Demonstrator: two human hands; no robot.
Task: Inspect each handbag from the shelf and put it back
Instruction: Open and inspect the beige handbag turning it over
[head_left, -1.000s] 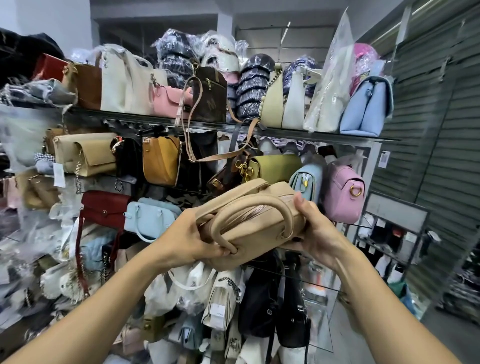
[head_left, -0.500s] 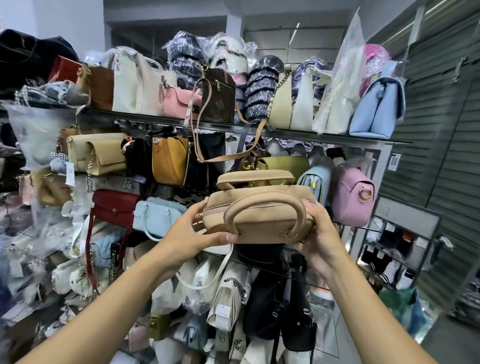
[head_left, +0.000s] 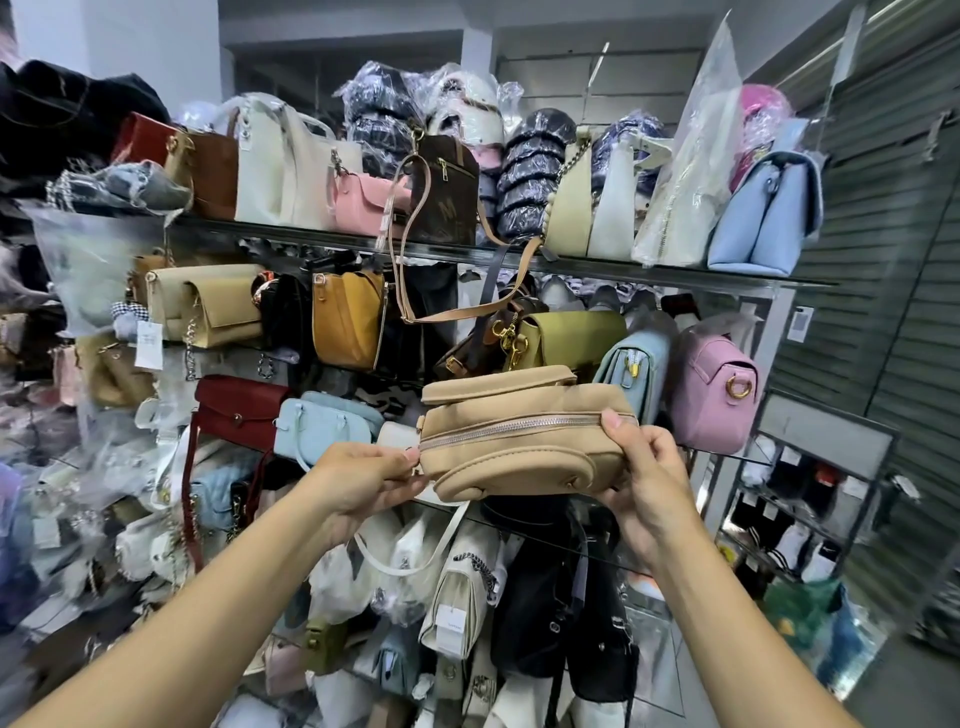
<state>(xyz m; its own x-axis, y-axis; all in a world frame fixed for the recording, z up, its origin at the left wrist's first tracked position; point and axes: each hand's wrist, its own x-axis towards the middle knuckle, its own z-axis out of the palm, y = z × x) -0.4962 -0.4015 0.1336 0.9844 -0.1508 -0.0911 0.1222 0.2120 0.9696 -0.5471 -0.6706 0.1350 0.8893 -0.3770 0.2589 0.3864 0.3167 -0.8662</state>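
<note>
Tan handbag (head_left: 524, 441) now tipped, zipper face toward camera; earlier its handle faced camera. Held in front of glass shelf (head_left: 623, 270), below its edge. Left hand (head_left: 363, 480) pinches zipper end; right hand (head_left: 644, 483) grips opposite end, fingers curled. Pink bag (head_left: 714, 389) just right of handbag.

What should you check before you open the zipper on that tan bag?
1. Tan bag held at both ends: ok.
2. Left hand pinching the zipper's end: ok.
3. Right hand steadying the other end: ok.
4. Zipper facing up and in plain sight: ok.
5. Zipper fully closed now: ok.
6. Handle clear of the zipper: ok.
</note>
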